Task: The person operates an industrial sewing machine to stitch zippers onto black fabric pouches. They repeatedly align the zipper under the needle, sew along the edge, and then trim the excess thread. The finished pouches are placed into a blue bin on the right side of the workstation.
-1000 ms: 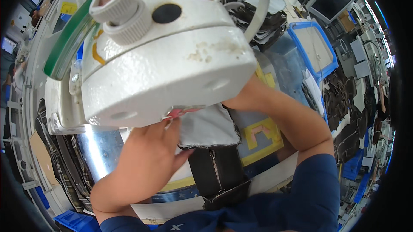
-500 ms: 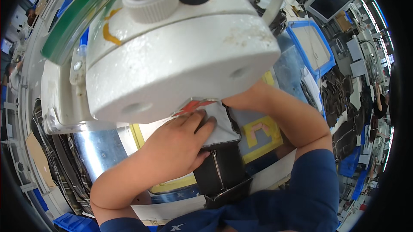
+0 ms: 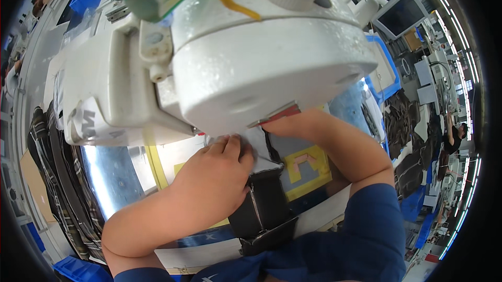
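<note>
A white sewing machine head (image 3: 272,67) with a red-marked metal piece (image 3: 280,112) fills the upper middle. Below it lies grey-white cloth (image 3: 265,160) with dark edges, joined to a black piece (image 3: 266,201) with a metal zip (image 3: 255,209). My left hand (image 3: 212,175) rests on that cloth, fingers loosely bent and lying on it. Just beneath the machine head, at the cloth's right edge, is my right hand (image 3: 290,125); its fingertips are hidden. A grey plate with yellow tape (image 3: 308,188) lies right of the cloth.
Dark plaid fabric layers (image 3: 60,193) line the left side. Dark pieces (image 3: 410,167), a blue-rimmed frame (image 3: 395,78) and a monitor (image 3: 397,15) are at the right. A blue bin (image 3: 78,271) is at lower left. Another person (image 3: 455,138) is far right.
My left hand has moved up and inward onto the grey-white cloth. The view has shifted, so the machine head appears farther right and more of its left housing shows.
</note>
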The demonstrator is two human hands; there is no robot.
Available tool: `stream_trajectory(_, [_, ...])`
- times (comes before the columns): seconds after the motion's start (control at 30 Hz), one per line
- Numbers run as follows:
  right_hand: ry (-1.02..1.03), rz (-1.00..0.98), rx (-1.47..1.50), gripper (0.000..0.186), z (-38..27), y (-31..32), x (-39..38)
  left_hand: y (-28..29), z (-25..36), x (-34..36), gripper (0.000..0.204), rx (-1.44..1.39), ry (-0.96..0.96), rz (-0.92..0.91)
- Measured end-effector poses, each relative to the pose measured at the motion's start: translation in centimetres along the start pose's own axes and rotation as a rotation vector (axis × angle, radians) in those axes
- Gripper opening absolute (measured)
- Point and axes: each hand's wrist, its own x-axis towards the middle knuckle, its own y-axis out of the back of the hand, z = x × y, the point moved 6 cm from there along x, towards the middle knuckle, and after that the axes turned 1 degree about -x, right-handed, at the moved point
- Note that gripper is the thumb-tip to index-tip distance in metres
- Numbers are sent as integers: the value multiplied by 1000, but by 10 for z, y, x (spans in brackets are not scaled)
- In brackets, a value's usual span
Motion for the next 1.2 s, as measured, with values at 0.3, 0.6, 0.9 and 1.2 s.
stream_trajectory(0.3, [74, 23, -39, 30, 4, 2, -8, -7, 1, 1, 70, 73, 0, 28])
stream_trajectory(0.6, [-97, 2, 152, 30, -11, 18, -6, -1, 5, 0, 69, 62, 16, -1])
stream_trajectory(0.9, [-34, 2, 5, 34, 1, 2, 1, -4, 5, 0, 70, 113, -8, 29])
stream_trajectory(1.2, [-67, 7, 43, 33, -8, 13, -4, -8, 6, -2, 70, 136, -1, 27])
